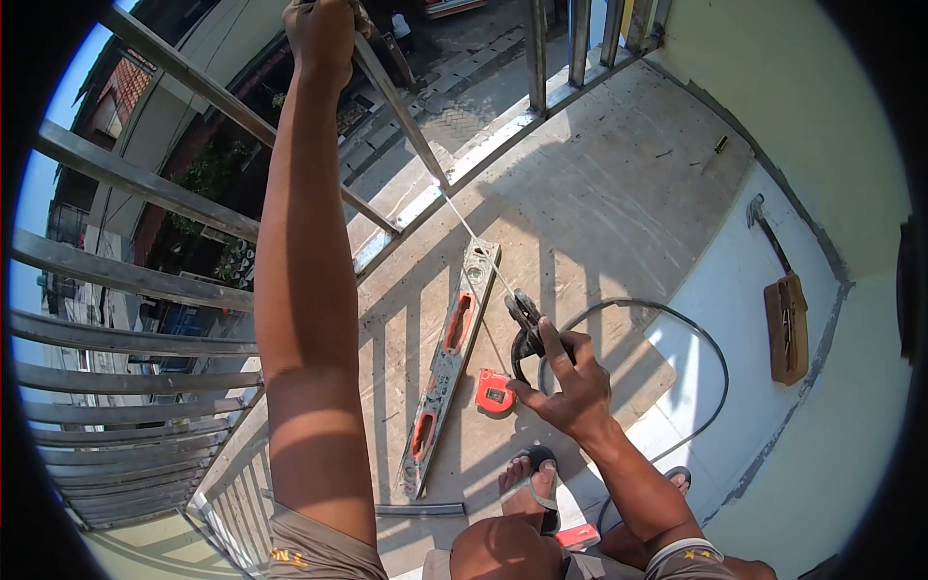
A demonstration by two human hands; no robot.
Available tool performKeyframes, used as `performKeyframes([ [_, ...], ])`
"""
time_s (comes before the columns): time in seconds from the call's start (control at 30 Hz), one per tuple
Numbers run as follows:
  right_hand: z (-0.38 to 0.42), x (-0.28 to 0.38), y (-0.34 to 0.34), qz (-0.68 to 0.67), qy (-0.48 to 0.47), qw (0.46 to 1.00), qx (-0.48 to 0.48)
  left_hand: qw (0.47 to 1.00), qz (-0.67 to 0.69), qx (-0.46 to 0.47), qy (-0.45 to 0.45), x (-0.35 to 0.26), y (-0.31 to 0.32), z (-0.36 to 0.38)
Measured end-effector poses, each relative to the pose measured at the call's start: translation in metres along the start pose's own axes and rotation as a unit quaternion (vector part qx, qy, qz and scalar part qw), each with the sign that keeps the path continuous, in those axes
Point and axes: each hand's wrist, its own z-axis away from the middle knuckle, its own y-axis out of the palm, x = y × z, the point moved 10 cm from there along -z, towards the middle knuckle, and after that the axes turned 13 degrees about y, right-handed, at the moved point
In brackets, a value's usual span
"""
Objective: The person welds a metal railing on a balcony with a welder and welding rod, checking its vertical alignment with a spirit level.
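At the top of the head view, my left hand (322,41) is wrapped round the upper part of a metal railing bar (401,116). My right hand (572,387) grips a black welding electrode holder (528,333) above the floor. A thin pale rod (464,220) runs from the holder up towards the foot of the railing. Below it lies a dusty spirit level (447,372) with red-edged openings. Beside the level, a red tape measure (496,391) rests on the floor, left of my right hand.
A black cable (720,362) loops across the floor at the right. A hammer (770,232) and a brown box (787,329) lie near the right wall (822,454). Railing bars (145,280) line the left, with a street beyond. A metal tube (420,509) lies near my feet.
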Motion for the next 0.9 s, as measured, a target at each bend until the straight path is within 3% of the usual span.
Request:
performKeyframes([
  [0.37,-0.001,0.0,0.001,0.011,0.005,1.0,0.002,0.999,-0.036,0.001,-0.016,-0.007,0.001,0.006],
  [0.43,0.002,0.004,-0.002,-0.017,-0.035,0.999,-0.018,0.999,-0.031,0.002,-0.008,-0.001,-0.001,0.0],
  [0.9,0.0,-0.001,0.001,-0.004,-0.005,1.0,-0.009,0.999,-0.04,0.01,0.001,0.0,-0.003,-0.002],
])
